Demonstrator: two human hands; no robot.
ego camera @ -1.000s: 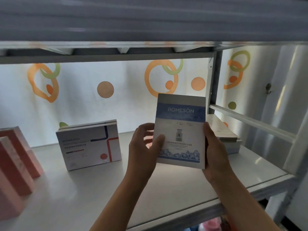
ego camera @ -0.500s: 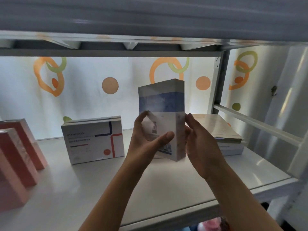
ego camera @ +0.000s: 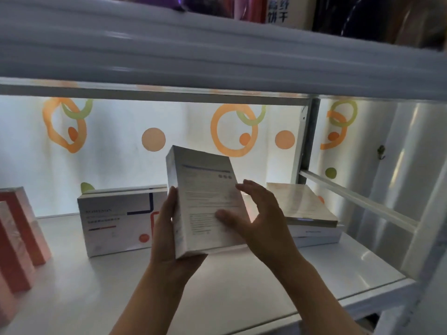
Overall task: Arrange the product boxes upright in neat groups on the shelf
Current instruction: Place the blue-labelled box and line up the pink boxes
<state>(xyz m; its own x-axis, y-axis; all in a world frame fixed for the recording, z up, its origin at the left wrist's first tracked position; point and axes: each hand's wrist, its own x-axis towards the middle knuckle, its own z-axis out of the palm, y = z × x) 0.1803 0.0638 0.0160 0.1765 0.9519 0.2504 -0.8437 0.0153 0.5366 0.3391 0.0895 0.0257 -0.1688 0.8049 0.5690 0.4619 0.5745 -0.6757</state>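
Likely a shop: packaged product boxes (ego camera: pixel 116 221) on metal shelf (ego camera: pixel 242 298).

- Light comes from behind: the translucent back panel (ego camera: pixel 193 141) glows white, so the scene is backlit.
- The arms and the held box (ego camera: pixel 208 209) look dim against it; print on the box is too soft to read.
- The shelf (ego camera: pixel 242 286) carries pale sheen, with a bright glare patch near its right edge.
- The upper shelf front (ego camera: pixel 217 56) is smeared by motion blur.
- Straight lines bow toward the frame edges.
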